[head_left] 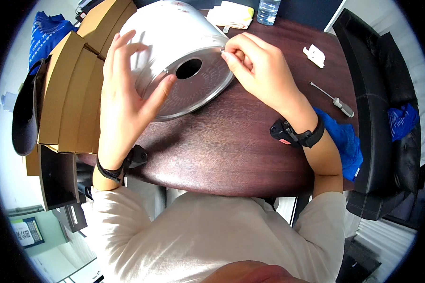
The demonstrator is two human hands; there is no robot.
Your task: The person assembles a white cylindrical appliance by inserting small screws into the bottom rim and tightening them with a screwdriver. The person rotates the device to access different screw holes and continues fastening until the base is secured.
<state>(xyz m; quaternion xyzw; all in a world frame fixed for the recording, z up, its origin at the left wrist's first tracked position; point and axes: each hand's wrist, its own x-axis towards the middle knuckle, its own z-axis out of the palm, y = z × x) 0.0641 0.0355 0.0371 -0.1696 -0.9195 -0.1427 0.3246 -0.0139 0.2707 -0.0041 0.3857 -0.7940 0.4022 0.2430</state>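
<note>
1 white cylinder (174, 28) | 1 left hand (123, 92), spread open | 1 right hand (265, 66), pinched at rim (196, 106) | 1 screwdriver (343, 106)

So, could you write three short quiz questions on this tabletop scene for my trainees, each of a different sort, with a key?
1. Multiple choice: which tool lies on the table?
A) hammer
B) screwdriver
C) pliers

2. True or false: the clear bottle stands at the far side of the table.

3. Short answer: which hand has its fingers curled in at the rim of the white drum?

Key: 1. B; 2. True; 3. The right hand.
</note>
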